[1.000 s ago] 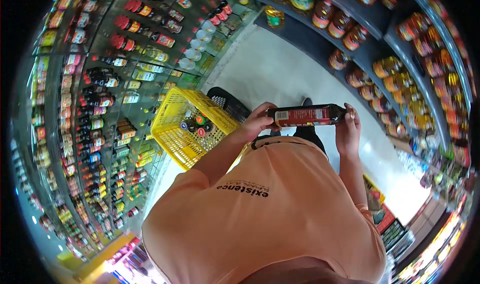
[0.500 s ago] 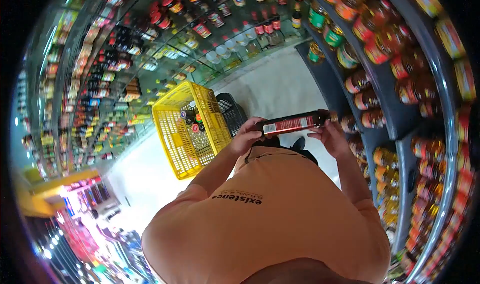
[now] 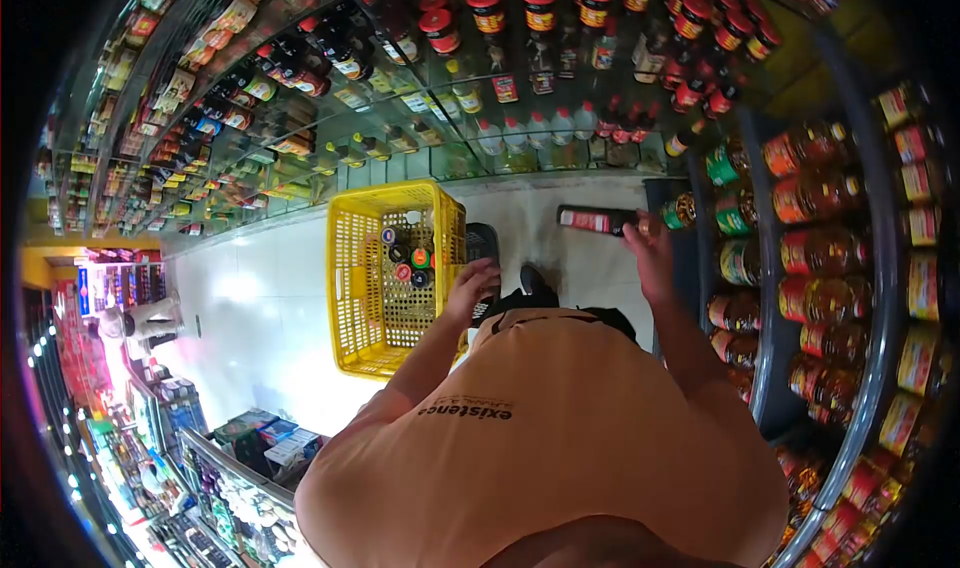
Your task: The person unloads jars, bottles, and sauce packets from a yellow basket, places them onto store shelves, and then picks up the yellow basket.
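Observation:
My right hand [image 3: 652, 255] grips a dark bottle [image 3: 597, 220] near its neck end. The bottle lies level, its red label facing up and its base pointing left. Just beside the right side of a yellow plastic shopping basket [image 3: 342, 298] is my left hand [image 3: 472, 290], fingers loosely bent and apart, with nothing visible in them. Several bottles or jars with round caps [image 3: 421, 259] stand inside the basket.
Glass shelves [image 3: 440, 118] of bottles and red-lidded jars [image 3: 486, 10] run along the far side. Large oil-like bottles [image 3: 815, 250] fill the dark racks at right. A black perforated basket [image 3: 481, 240] sits beside the yellow one. A display counter [image 3: 235, 473] stands lower left.
My left hand has let go of the bottle and moved left and down toward the yellow basket. My right hand now holds the bottle alone, farther forward. The view has turned.

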`<state>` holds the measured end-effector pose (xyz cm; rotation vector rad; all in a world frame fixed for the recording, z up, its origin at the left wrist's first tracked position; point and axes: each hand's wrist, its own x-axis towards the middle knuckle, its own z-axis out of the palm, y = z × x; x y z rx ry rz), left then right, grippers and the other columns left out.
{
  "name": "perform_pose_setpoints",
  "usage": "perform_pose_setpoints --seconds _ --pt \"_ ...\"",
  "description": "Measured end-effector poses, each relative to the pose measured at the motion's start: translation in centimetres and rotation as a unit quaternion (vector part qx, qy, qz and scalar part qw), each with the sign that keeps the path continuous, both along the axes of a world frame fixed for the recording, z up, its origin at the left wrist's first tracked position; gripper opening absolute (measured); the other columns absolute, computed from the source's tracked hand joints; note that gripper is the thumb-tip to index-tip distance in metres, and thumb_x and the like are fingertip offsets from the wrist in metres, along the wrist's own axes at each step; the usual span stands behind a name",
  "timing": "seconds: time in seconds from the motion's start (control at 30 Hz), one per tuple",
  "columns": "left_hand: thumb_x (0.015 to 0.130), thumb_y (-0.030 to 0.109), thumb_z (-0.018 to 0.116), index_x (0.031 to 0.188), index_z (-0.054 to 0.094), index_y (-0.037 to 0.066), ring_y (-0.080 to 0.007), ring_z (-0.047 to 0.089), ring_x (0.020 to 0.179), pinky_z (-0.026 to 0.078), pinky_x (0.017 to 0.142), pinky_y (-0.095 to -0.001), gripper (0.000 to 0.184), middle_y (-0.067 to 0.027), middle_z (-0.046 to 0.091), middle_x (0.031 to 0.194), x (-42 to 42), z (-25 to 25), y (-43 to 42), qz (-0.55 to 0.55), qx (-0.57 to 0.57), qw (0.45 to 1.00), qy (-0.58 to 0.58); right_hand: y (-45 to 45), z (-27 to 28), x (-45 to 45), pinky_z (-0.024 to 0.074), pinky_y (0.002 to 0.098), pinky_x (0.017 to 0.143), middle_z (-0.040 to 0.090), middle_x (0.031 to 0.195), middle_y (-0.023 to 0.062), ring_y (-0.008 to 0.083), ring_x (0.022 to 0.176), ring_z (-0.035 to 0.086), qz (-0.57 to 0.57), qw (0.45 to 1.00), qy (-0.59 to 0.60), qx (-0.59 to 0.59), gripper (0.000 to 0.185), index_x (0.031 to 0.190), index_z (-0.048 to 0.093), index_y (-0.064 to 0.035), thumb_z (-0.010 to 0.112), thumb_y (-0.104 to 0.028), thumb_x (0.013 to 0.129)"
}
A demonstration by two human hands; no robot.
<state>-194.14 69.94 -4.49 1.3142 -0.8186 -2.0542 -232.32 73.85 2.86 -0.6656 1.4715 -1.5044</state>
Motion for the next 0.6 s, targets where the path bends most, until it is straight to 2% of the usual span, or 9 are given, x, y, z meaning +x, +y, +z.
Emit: perform_pose_setpoints --seconds 0.17,0.23,0.27,0.33,0.37,0.4,0.43,0.5,0.6 --pt "0.096 0.024 0.061 0.135 0.056 0.009 -0.0194 0.066 0.101 0.051 0.086 -0.0347 0.042 -0.0072 0.070 0.114 6.3 -1.3 0.1 0.137 0.010 0.988 -0.064 -12.3 -5.7 -3.3 0.0488 0.0318 0.087 0.061 0.105 0.0052 0.0145 0.094 0.059 -0.033 0.981 0.185 -0.050 0.051 0.129 0.056 0.0010 0.077 -0.028 0.092" --pt "0.095 0.021 0.060 0.129 0.059 0.007 -0.0173 0.067 0.090 0.052 0.078 -0.0314 0.037 -0.0079 0.071 0.109 7.3 -1.0 1.7 0.233 0.023 0.961 -0.150 -17.3 -7.2 -4.1 0.0487 0.0322 0.089 0.062 0.106 0.0063 0.0152 0.095 0.060 -0.033 0.980 0.191 -0.035 0.051 0.129 0.056 -0.0002 0.076 -0.029 0.092" --pt "0.095 0.021 0.060 0.129 0.059 0.007 -0.0173 0.067 0.090 0.052 0.078 -0.0314 0.037 -0.0079 0.071 0.109 8.1 -2.0 3.1 0.247 0.027 0.957 -0.151 -19.7 -7.8 -4.4 0.0486 0.0326 0.090 0.062 0.107 0.0074 0.0158 0.097 0.061 -0.040 0.979 0.199 -0.019 0.051 0.130 0.056 -0.0015 0.076 -0.030 0.092" --pt "0.094 0.017 0.059 0.123 0.061 0.005 -0.0170 0.067 0.082 0.052 0.069 -0.0303 0.031 -0.0105 0.071 0.101 9.1 -5.5 6.6 0.285 -0.017 0.923 -0.258 -23.8 -9.0 -5.0 0.0485 0.0325 0.091 0.063 0.109 0.0082 0.0172 0.099 0.062 -0.031 0.973 0.226 -0.028 0.051 0.130 0.056 -0.0024 0.076 -0.031 0.092" --pt "0.094 0.017 0.059 0.123 0.061 0.005 -0.0170 0.067 0.082 0.052 0.069 -0.0303 0.031 -0.0105 0.071 0.101 8.8 -5.6 8.4 0.300 -0.008 0.918 -0.259 -25.9 -9.8 -5.2 0.0484 0.0324 0.093 0.063 0.111 0.0090 0.0186 0.101 0.062 -0.035 0.966 0.252 -0.037 0.051 0.130 0.056 -0.0033 0.077 -0.031 0.092" --pt "0.095 0.012 0.058 0.120 0.062 0.004 -0.0168 0.067 0.083 0.053 0.070 -0.0297 0.026 -0.0102 0.070 0.099 8.5 -5.6 10.0 0.323 0.006 0.894 -0.311 -28.4 -12.5 -6.1 0.0492 0.0256 0.083 0.061 0.106 0.0035 0.0112 0.092 0.059 -0.039 0.964 0.253 -0.077 0.050 0.129 0.055 -0.0006 0.079 -0.023 0.092" --pt "0.096 0.007 0.057 0.116 0.063 0.002 -0.0166 0.067 0.083 0.054 0.070 -0.0291 0.021 -0.0099 0.069 0.097 7.8 -5.7 11.5 0.342 0.020 0.867 -0.361 -30.4 -13.5 -6.6 0.0492 0.0256 0.083 0.061 0.106 0.0035 0.0112 0.092 0.059 -0.022 0.964 0.252 -0.079 0.050 0.129 0.055 -0.0006 0.079 -0.023 0.092" --pt "0.096 0.007 0.057 0.115 0.063 0.000 -0.0170 0.067 0.083 0.055 0.070 -0.0303 0.021 -0.0105 0.069 0.096 5.7 -6.0 14.7 0.388 0.052 0.849 -0.356 -33.5 -14.9 -7.2 0.0508 0.0267 0.081 0.062 0.110 0.0044 0.0124 0.093 0.061 -0.020 0.979 0.177 -0.101 0.051 0.130 0.054 -0.0001 0.078 -0.023 0.092" --pt "0.096 0.008 0.057 0.116 0.062 -0.002 -0.0179 0.069 0.083 0.056 0.071 -0.0321 0.023 -0.0115 0.069 0.095 2.3 -7.7 21.4 0.433 0.105 0.821 -0.356 -36.9 -14.2 -8.4 0.0522 0.0312 0.078 0.065 0.102 0.0055 0.0155 0.089 0.063 0.001 0.954 0.297 -0.042 0.045 0.122 0.058 0.0004 0.078 -0.026 0.092"
